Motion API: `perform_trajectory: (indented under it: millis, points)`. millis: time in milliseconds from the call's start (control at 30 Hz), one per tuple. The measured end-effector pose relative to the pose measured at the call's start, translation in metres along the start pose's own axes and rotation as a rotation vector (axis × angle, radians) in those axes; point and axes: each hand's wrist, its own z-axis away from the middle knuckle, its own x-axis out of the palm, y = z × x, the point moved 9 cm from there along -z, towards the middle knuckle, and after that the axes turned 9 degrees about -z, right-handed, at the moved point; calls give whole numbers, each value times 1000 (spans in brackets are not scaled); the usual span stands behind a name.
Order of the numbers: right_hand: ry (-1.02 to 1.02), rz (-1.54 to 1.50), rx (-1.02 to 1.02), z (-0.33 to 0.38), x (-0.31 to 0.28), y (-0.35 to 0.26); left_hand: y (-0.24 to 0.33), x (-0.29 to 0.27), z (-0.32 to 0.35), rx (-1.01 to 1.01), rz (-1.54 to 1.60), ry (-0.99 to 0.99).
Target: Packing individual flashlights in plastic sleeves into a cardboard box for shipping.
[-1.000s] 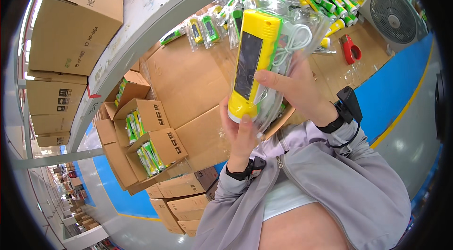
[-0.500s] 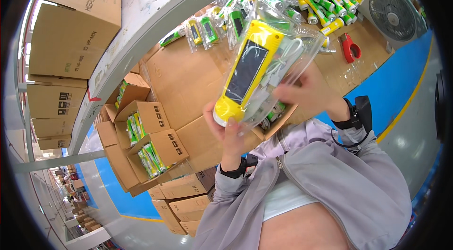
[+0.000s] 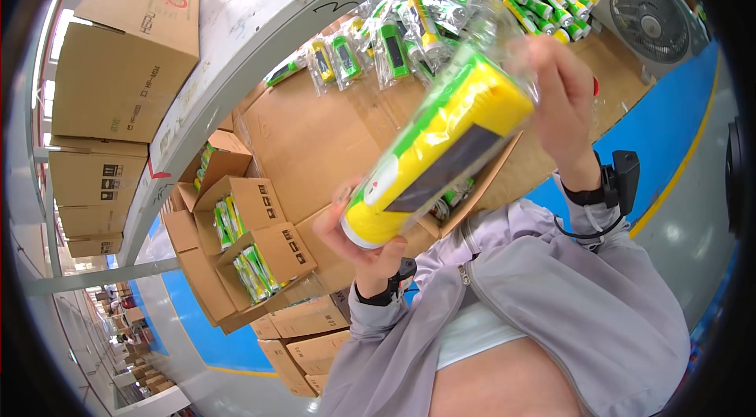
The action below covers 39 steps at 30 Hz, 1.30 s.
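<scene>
1. We are holding a long yellow and green plastic flashlight in a clear crinkled bag (image 3: 441,153) up between both hands, tilted so its rounded yellow end points down to our left and its square end up to our right.
2. Our left hand (image 3: 370,248) is cupping the rounded lower end, fingers curled under it and the thumb pressing on its side, so it is grasping the flashlight.
3. Our right hand (image 3: 563,102) is closing on the upper end, fingers pinching the loose plastic of the bag where it is bunching past the square edge.
4. The flashlight is hanging clear above the brown cardboard-covered desk (image 3: 315,141), touching nothing but our hands.
5. Beyond it, a heap of bagged green and yellow flashlights (image 3: 394,43) is lying along the far part of the desk, reaching close to its pale grey curved edge (image 3: 236,47).
6. A grey box fan (image 3: 650,19) is standing at the right end, just beside the heap.
7. To our left, open cardboard cartons of packed flashlights (image 3: 252,248) are crowding the desk's near edge, and closed cartons (image 3: 118,63) are stacking beyond the grey edge.
8. Bare cardboard is showing in the middle of the desk, between the heap and the open cartons.
9. A blue floor strip (image 3: 669,118) is running along our right side.
</scene>
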Motion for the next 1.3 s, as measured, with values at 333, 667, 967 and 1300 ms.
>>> perform_trajectory:
  millis: [333,667,967,1300]
  points:
    - [-102,-83,-300,-4,20,-52,0,0,-11,-133,342,73]
    - [-4,-311,-457,16,4,-73,17,-10,-22,-91,541,154]
    - [364,-358,-206,27,-20,-76,40,9,-12,43,216,-33]
    - [272,154,-169,45,-59,-77,14,23,-5,-306,229,-93]
